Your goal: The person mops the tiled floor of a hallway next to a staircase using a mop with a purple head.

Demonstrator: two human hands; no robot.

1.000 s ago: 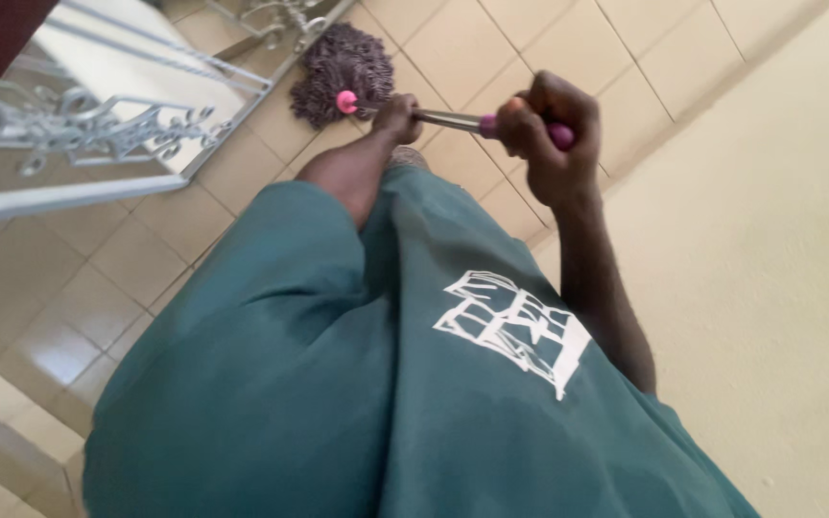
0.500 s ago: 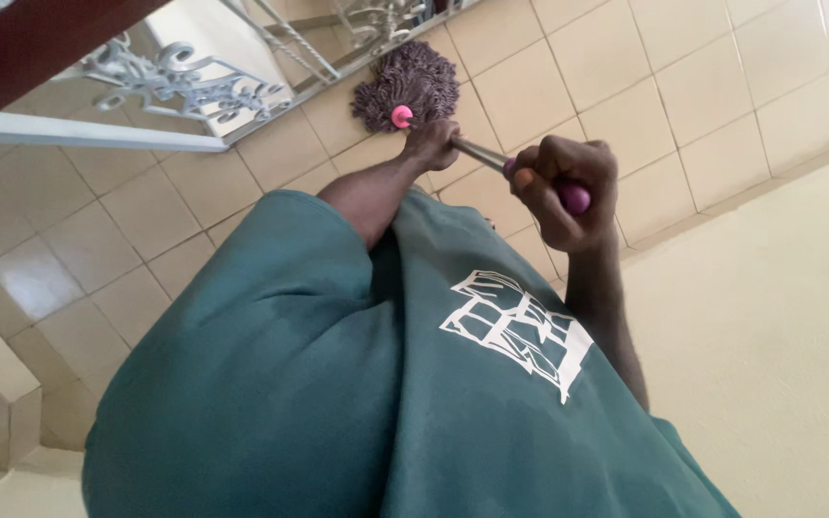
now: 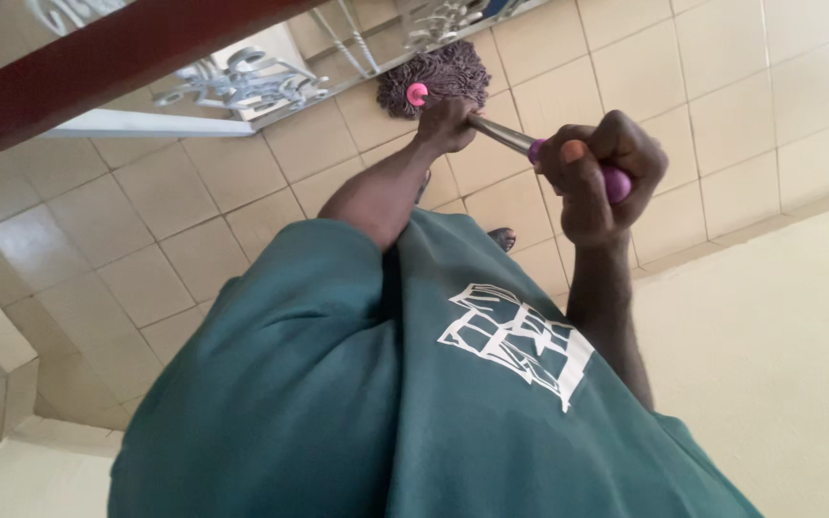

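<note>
One mop (image 3: 443, 77): its purple string head lies on the tiled floor (image 3: 146, 206), at the floor's edge against the metal railing (image 3: 242, 86). The left hand (image 3: 445, 123) is closed around the lower handle, arm extended. The right hand (image 3: 599, 177) is clenched on the purple upper grip, elbow bent. Two hands, one mop.

Both arms reach forward and down from a green shirt. The left hand (image 3: 445, 123) is stretched out furthest, arm nearly straight, fingers curled shut in a tight grip around the mop handle (image 3: 501, 134) low down. The right hand (image 3: 595, 177) sits closer in, elbow bent, forearm upright, fist closed over the handle's purple end, thumb on top.
</note>
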